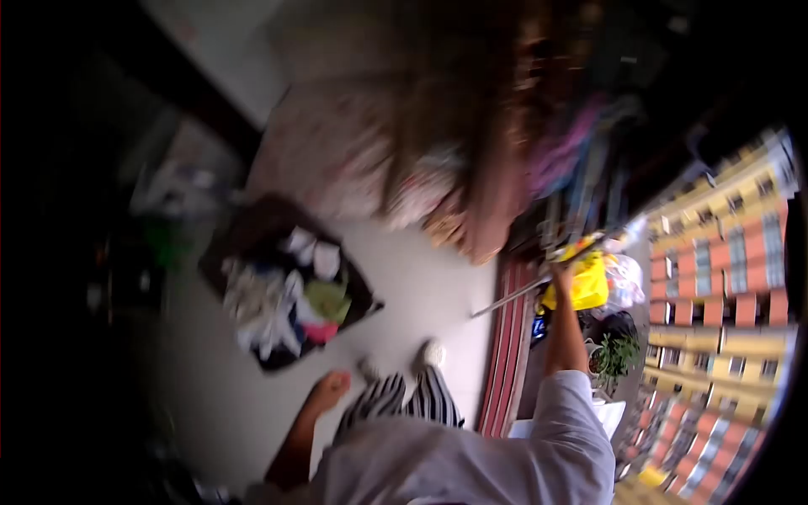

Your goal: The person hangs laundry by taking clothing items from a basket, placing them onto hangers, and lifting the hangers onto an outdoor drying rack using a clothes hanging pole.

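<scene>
My right hand (562,274) reaches out toward the window side, its fingers closed round a thin pale pole (515,297). The pole slants from above the floor up toward the hanging clothes (572,156); its upper end blurs into other things. Behind that hand are a yellow plastic bag (590,286) and a whitish bag (624,282). Low by my body, my left hand (329,390) is curled shut, with nothing visible in it. Ahead of it on the floor stands a dark open container (273,220) heaped with clothes (265,307), white, green and pink pieces among them.
A reddish striped sill or track (506,353) runs along the right. Beyond it stand a potted plant (617,355) and, outside, apartment buildings (728,278). A bed with a pinkish cover (324,156) and a brownish curtain (492,189) are at the back. Pale floor (421,286) lies between. Motion blurs the edges.
</scene>
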Demonstrator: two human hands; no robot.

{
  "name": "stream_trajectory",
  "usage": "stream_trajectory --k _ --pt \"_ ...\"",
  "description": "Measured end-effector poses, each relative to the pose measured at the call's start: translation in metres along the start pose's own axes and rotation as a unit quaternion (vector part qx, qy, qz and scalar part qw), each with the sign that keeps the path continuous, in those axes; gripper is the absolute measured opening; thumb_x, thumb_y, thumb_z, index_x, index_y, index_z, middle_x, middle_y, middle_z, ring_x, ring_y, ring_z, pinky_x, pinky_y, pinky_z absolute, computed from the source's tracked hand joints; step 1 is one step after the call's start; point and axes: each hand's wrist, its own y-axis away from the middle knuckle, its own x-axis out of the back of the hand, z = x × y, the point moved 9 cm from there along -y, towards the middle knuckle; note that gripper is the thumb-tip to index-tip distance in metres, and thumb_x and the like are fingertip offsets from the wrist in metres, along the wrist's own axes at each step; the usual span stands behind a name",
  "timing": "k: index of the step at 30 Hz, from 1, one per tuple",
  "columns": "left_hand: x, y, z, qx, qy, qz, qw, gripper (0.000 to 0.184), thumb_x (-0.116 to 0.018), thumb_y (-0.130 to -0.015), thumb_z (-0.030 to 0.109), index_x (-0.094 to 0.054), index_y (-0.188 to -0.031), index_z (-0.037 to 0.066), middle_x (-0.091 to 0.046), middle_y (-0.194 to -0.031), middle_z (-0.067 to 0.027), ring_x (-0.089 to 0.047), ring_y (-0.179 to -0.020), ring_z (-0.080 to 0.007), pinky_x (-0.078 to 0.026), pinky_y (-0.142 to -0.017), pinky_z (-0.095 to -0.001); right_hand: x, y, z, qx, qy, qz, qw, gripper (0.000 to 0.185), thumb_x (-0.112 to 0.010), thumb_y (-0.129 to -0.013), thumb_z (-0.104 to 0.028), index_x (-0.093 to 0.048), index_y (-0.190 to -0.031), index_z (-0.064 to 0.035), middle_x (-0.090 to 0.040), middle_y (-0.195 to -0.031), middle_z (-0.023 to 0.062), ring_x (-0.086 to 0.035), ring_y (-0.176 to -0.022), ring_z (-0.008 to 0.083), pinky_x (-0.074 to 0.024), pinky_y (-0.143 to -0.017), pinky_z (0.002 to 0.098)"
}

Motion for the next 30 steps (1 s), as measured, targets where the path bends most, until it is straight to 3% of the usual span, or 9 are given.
stream_trajectory --k 2,5,9,13,14,16,21,26,30 --pt "-0.033 0.060 0.019 0.028 0.018 0.047 0.998 0.025 -0.059 -0.079 0.016 -0.055 -0.101 0.005 -0.061 -0.091 -0.0070 -0.058 -0.084 -0.0160 -0.045 -0.074 -0.0278 0.048 0.001 -0.020 -0.073 0.102 0.032 0.992 0.070 -0.072 -0.066 -0.034 -0.039 -0.115 0.0034 -0.052 -0.101 0.0117 -0.049 -0.091 0.0242 -0.0387 -0.080 0.0334" --pt "-0.009 -0.044 0.029 -0.055 0.075 0.080 0.992 0.024 -0.056 -0.081 0.017 -0.054 -0.101 0.004 -0.059 -0.090 -0.0072 -0.058 -0.077 -0.0148 -0.046 -0.070 -0.0263 0.010 -0.108 -0.046 0.048 0.034 0.085 0.995 0.081 -0.075 -0.064 -0.032 -0.031 -0.124 -0.0020 -0.046 -0.111 0.0115 -0.047 -0.097 0.0230 -0.0393 -0.080 0.0313" --pt "-0.030 -0.073 0.012 -0.035 0.153 0.070 0.985 0.025 -0.056 -0.080 0.015 -0.054 -0.101 0.001 -0.059 -0.091 -0.0096 -0.058 -0.082 -0.0158 -0.045 -0.074 -0.0273 0.032 -0.074 -0.063 -0.124 0.044 0.079 0.988 0.084 -0.073 -0.066 -0.034 -0.025 -0.129 -0.0065 -0.051 -0.102 0.0128 -0.051 -0.091 0.0255 -0.0436 -0.072 0.0356" --pt "-0.018 -0.094 -0.037 -0.010 0.194 0.082 0.978 0.028 -0.058 -0.078 0.017 -0.054 -0.099 0.000 -0.060 -0.092 -0.0112 -0.058 -0.085 -0.0179 -0.045 -0.077 -0.0276 -0.022 -0.007 -0.035 -0.190 0.016 -0.054 0.980 0.055 -0.066 -0.074 -0.028 -0.035 -0.118 -0.0140 -0.044 -0.062 0.0012 -0.044 -0.050 0.0130 -0.0339 -0.037 0.0279" --pt "-0.012 -0.104 -0.052 -0.009 0.201 0.096 0.975 0.028 -0.059 -0.078 0.018 -0.055 -0.099 0.000 -0.060 -0.091 -0.0110 -0.058 -0.085 -0.0179 -0.045 -0.077 -0.0276 -0.045 0.001 -0.004 -0.202 0.044 -0.161 0.965 0.033 -0.060 -0.075 -0.027 -0.045 -0.102 -0.0152 -0.053 -0.079 0.0028 -0.053 -0.071 0.0184 -0.0433 -0.056 0.0355" --pt "0.007 -0.128 -0.087 0.023 0.202 0.117 0.972 0.029 -0.060 -0.076 0.020 -0.056 -0.098 0.002 -0.061 -0.089 -0.0100 -0.058 -0.081 -0.0175 -0.046 -0.075 -0.0281 -0.085 0.062 0.011 -0.260 0.053 -0.277 0.924 0.008 -0.052 -0.080 -0.018 -0.052 -0.087 -0.0146 -0.053 -0.066 0.0022 -0.054 -0.059 0.0175 -0.0445 -0.048 0.0304" --pt "0.122 -0.212 -0.165 0.023 0.255 0.248 0.934 0.030 -0.060 -0.075 0.023 -0.055 -0.098 0.004 -0.060 -0.078 -0.0085 -0.058 -0.061 -0.0171 -0.046 -0.055 -0.0314 -0.161 0.197 0.004 -0.214 0.308 -0.408 0.832 0.032 -0.058 -0.080 -0.026 -0.049 -0.106 -0.0082 -0.060 -0.084 0.0101 -0.061 -0.075 0.0190 -0.0497 -0.061 0.0304" --pt "0.280 -0.290 -0.204 -0.036 0.370 0.497 0.784 0.069 -0.067 -0.072 0.019 -0.030 -0.128 0.002 -0.050 -0.108 -0.0209 -0.050 -0.099 -0.0285 -0.050 -0.060 -0.0332 -0.218 0.243 -0.041 -0.184 0.297 -0.415 0.840 0.032 -0.056 -0.083 -0.021 -0.048 -0.109 -0.0050 -0.059 -0.091 0.0106 -0.060 -0.081 0.0182 -0.0500 -0.066 0.0288" --pt "0.299 -0.349 -0.223 0.078 0.605 0.392 0.689 0.062 -0.064 -0.074 0.022 -0.034 -0.126 0.005 -0.052 -0.096 -0.0156 -0.055 -0.083 -0.0255 -0.051 -0.062 -0.0329 -0.264 0.245 -0.073 -0.149 0.289 -0.413 0.851 0.031 -0.055 -0.083 -0.020 -0.049 -0.109 -0.0044 -0.060 -0.087 0.0091 -0.060 -0.077 0.0159 -0.0488 -0.063 0.0267"
